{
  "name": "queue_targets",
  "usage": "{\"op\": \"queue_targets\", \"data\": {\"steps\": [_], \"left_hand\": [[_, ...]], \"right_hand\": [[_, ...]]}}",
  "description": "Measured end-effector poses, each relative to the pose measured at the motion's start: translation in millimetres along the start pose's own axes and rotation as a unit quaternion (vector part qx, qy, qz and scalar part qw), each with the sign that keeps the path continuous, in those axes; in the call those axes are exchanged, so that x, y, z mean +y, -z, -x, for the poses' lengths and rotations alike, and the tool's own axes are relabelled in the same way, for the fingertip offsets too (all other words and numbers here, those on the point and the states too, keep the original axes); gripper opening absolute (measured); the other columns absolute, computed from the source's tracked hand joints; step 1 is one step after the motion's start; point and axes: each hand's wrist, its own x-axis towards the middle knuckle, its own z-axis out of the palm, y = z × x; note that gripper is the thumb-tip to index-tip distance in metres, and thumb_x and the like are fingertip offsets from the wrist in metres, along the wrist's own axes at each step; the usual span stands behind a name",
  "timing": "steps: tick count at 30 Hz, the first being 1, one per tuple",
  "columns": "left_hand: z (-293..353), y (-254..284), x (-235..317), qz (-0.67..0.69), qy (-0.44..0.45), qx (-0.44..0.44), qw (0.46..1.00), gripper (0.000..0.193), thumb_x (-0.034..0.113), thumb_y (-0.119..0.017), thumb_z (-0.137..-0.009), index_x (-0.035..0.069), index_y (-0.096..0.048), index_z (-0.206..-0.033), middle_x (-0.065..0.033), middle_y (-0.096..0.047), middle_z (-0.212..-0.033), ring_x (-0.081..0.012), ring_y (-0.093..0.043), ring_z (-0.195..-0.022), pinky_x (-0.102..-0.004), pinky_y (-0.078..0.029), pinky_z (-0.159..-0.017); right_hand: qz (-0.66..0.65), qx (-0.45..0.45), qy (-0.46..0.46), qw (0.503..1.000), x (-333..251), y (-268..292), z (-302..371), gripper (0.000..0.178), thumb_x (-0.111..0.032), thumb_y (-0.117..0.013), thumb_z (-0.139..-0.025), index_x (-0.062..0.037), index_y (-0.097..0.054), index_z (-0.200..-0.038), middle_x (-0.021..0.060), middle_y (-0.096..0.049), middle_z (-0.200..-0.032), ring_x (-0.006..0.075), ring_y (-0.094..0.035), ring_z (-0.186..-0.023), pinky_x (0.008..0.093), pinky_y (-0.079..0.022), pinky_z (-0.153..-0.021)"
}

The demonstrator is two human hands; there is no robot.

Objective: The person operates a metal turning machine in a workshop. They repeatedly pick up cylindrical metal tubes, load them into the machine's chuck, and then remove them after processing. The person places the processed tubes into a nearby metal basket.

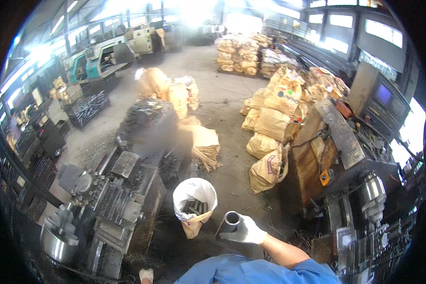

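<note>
My right hand (245,230), in a pale knit glove, is closed around a tube (221,229), the thumb lying across its near side. The tube is just off the bin's lower right, with its round, open mouth facing up toward me. Its long axis is tilted: the mouth leans to 1 o'clock, while the body slants down toward 7, where the lower end is too dark to make out. It is a straight, smooth cylinder, dark grey outside, with a bright ring of bare metal at the rim.

My left hand (146,274) is low at 8 o'clock, also pale-gloved; I cannot tell whether its fingers are open or curled.

Near the tube at 10 o'clock is the bin (195,186), round-mouthed, lined in creased white, with short dark cylinders (194,207) heaped inside at mixed angles. At 9 o'clock a lathe (120,213) carries a shiny, drum-shaped steel chuck (60,244). Flat, wrinkled tan sacking (206,144) lies at 11. Toward 1 o'clock bulge stuffed, crumpled yellowish sacks (266,170). Another polished chuck (372,187) sits between 2 and 3.
</note>
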Motion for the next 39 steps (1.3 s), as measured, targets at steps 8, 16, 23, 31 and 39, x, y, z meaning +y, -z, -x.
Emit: {"op": "queue_targets", "data": {"steps": [8,16,23,31,39], "left_hand": [[170,-4,-30,0.386,0.299,0.037,0.872,0.07,0.051,-0.063,-0.1,-0.004,-0.058,-0.143,-0.0282,-0.061,-0.144,-0.0432,-0.06,-0.132,-0.0507,-0.047,-0.109],[249,-60,-42,0.435,0.626,0.433,0.481,0.068,0.05,-0.05,-0.11,-0.008,-0.057,-0.146,-0.0262,-0.063,-0.145,-0.0398,-0.064,-0.128,-0.0415,-0.05,-0.112],[272,64,-11,0.257,0.597,0.596,0.472,0.069,0.05,-0.046,-0.112,-0.01,-0.053,-0.146,-0.0341,-0.06,-0.143,-0.0477,-0.061,-0.128,-0.0479,-0.048,-0.111],[276,102,-11,0.156,0.526,0.582,0.6,0.049,0.036,-0.055,-0.112,-0.008,-0.062,-0.134,-0.029,-0.066,-0.133,-0.0441,-0.062,-0.122,-0.0476,-0.047,-0.104],[260,121,45,0.327,0.529,0.619,0.48,0.044,0.03,-0.059,-0.11,-0.007,-0.06,-0.135,-0.024,-0.068,-0.129,-0.034,-0.066,-0.116,-0.0444,-0.051,-0.104]], "right_hand": [[0.018,-0.138,0.193,0.971,-41,-88,-157,0.044,-0.025,-0.094,-0.078,-0.0112,-0.071,-0.113,0.0081,-0.076,-0.101,0.0239,-0.075,-0.095,0.0376,-0.059,-0.088],[-0.027,-0.288,0.252,0.924,-70,-179,-299,0.045,-0.032,-0.091,-0.08,-0.0094,-0.071,-0.113,0.0098,-0.077,-0.098,0.0271,-0.075,-0.087,0.0379,-0.061,-0.079],[0.002,-0.29,0.328,0.899,-69,-231,-355,0.055,-0.043,-0.095,-0.074,-0.0101,-0.071,-0.111,0.0105,-0.077,-0.1,0.0307,-0.077,-0.089,0.0405,-0.062,-0.078],[0.099,-0.426,0.4,0.806,-90,-198,-419,0.069,-0.034,-0.095,-0.073,-0.0094,-0.068,-0.132,0.0172,-0.077,-0.107,0.038,-0.076,-0.093,0.0449,-0.063,-0.079],[0.075,-0.37,0.568,0.732,-322,-238,-445,0.046,-0.016,-0.082,-0.083,-0.0032,-0.073,-0.125,0.0185,-0.076,-0.122,0.0329,-0.076,-0.106,0.0413,-0.059,-0.094]]}}
